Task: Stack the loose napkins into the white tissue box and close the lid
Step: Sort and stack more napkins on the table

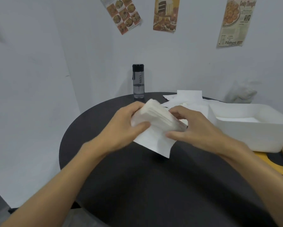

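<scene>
Over the dark round tabletop [154,185], your left hand [126,126] and right hand [195,128] meet. The fingers of both are curled round a thick stack of napkins [158,118], which is held tilted, with one sheet drooping from its underside. Just to its right sits the white tissue box [252,133], open at the top and resting partly on a tan slotted board [261,155]. Beyond your hands, loose napkins [186,97] lie flat and overlapping. Farther back, a clear water bottle [138,81] with a black cap stands upright near the tabletop's far edge.
</scene>
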